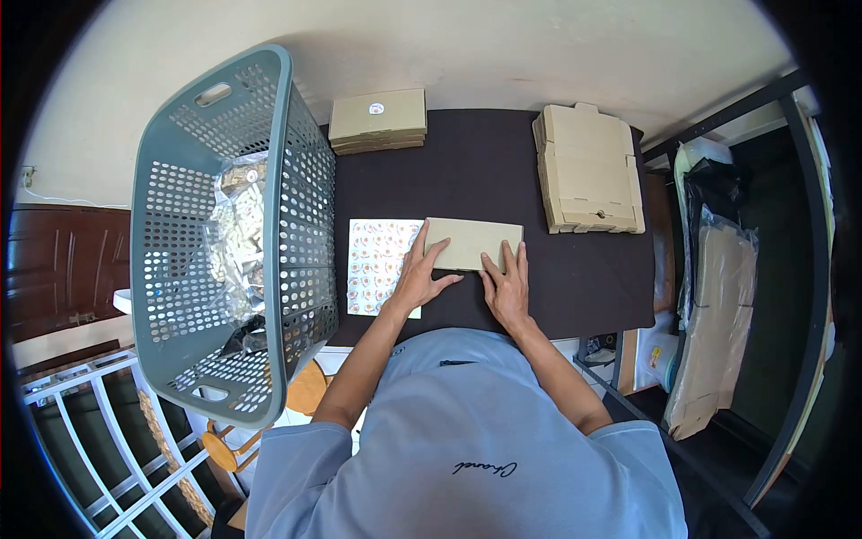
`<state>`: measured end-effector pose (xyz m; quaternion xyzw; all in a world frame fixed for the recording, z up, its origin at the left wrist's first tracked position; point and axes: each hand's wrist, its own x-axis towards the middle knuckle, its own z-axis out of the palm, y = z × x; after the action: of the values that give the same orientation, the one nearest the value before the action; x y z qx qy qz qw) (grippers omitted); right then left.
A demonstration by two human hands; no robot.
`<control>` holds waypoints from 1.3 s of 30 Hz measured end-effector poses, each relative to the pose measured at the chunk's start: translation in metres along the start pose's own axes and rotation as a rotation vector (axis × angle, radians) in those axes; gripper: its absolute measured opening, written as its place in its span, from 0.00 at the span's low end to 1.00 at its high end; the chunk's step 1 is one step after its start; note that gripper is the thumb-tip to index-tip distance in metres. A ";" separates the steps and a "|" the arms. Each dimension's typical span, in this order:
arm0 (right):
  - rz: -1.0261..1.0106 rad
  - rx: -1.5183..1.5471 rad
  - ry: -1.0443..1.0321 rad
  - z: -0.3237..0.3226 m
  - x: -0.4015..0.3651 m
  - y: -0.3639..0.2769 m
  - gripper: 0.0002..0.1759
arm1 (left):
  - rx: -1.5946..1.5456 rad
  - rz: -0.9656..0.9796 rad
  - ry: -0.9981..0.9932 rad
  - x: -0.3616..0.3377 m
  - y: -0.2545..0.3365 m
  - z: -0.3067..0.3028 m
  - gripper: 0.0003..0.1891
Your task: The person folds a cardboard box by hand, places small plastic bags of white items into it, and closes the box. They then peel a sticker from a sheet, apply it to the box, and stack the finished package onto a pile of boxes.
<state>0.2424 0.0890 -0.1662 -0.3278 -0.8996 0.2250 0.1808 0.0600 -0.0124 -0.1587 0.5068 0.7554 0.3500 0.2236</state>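
A closed brown cardboard box [474, 242] lies flat on the dark cloth in front of me. My left hand [418, 275] touches its left end, fingers stretched out and thumb spread toward me. Resting on the box's right end is my right hand [508, 289], with its fingers extended and apart and its thumb near the front edge. Beside the box, partly under my left hand and wrist, is a white sheet of round stickers [375, 256] in rows.
At the back left stands a stack of boxes [379, 126], the top one bearing a round sticker. Flattened cardboard boxes [588, 166] are piled at the back right. A large grey-green perforated basket [305, 242] holding plastic bags borders the table's left side. A dark metal frame [795, 135] stands right.
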 end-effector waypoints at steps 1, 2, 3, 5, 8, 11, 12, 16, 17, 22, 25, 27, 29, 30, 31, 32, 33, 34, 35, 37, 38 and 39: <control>0.001 -0.011 0.005 0.000 0.000 -0.001 0.19 | 0.001 -0.003 0.001 0.000 -0.002 0.002 0.31; 0.003 -0.021 0.010 -0.001 -0.001 -0.002 0.19 | -0.012 -0.014 0.027 0.000 -0.006 0.005 0.30; 0.002 -0.019 0.010 -0.002 -0.001 -0.004 0.19 | -0.025 -0.024 0.052 0.001 -0.009 0.009 0.29; -0.030 -0.138 0.003 -0.004 0.001 -0.009 0.18 | -0.009 -0.031 0.061 0.004 -0.014 0.016 0.28; -0.071 -0.112 -0.044 0.005 0.003 -0.009 0.18 | 0.011 -0.049 0.069 0.007 -0.014 0.018 0.27; -0.168 -0.030 -0.085 0.017 0.009 -0.013 0.17 | 0.010 -0.064 0.048 0.008 -0.015 0.017 0.29; -0.218 -0.025 -0.101 0.016 0.016 -0.015 0.17 | 0.006 -0.068 0.040 0.013 -0.015 0.016 0.30; -0.112 -0.139 -0.086 -0.009 0.031 -0.009 0.16 | 0.002 -0.112 0.048 0.012 -0.010 0.015 0.32; -0.075 -0.159 -0.037 -0.011 0.032 -0.003 0.15 | 0.016 -0.115 0.062 0.010 -0.008 0.015 0.33; 0.110 -0.065 0.070 -0.024 0.028 0.023 0.22 | -0.011 -0.208 0.193 0.010 -0.003 0.012 0.36; 0.239 0.025 0.093 -0.031 0.020 0.030 0.30 | 0.065 -0.250 0.194 0.008 -0.001 0.010 0.38; 0.400 0.144 0.062 -0.025 0.017 0.032 0.36 | 0.028 -0.288 0.178 0.007 -0.003 0.009 0.34; 0.595 0.247 0.007 -0.017 0.013 0.035 0.38 | 0.019 -0.296 0.216 0.005 -0.010 0.004 0.32; 0.586 0.190 0.011 -0.014 0.013 0.038 0.39 | -0.001 -0.290 0.237 0.003 -0.015 0.002 0.30; 0.579 0.195 -0.001 -0.012 0.013 0.041 0.39 | -0.029 -0.235 0.345 0.002 -0.020 -0.001 0.21; 0.598 0.168 -0.031 -0.009 0.013 0.045 0.39 | -0.024 -0.248 0.350 -0.002 -0.027 -0.006 0.21; 0.619 0.141 -0.062 -0.008 0.012 0.046 0.38 | -0.049 -0.282 0.376 -0.007 -0.032 -0.015 0.17; 0.617 0.142 -0.076 -0.007 0.011 0.047 0.38 | -0.074 -0.317 0.402 -0.014 -0.036 -0.023 0.14; 0.674 0.200 -0.109 -0.005 0.012 0.049 0.38 | -0.040 -0.309 0.482 -0.019 -0.038 -0.029 0.10; 0.715 0.251 -0.144 -0.005 0.016 0.050 0.37 | -0.055 -0.393 0.516 -0.032 -0.059 -0.033 0.09; 0.714 0.251 -0.150 -0.006 0.016 0.049 0.37 | -0.074 -0.435 0.530 -0.038 -0.062 -0.037 0.09; 0.761 0.342 -0.155 -0.015 0.021 0.038 0.36 | -0.077 -0.454 0.508 -0.044 -0.061 -0.041 0.07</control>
<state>0.2538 0.1334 -0.1700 -0.5839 -0.6750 0.4460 0.0683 0.0115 -0.0796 -0.1786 0.2134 0.8668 0.4346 0.1197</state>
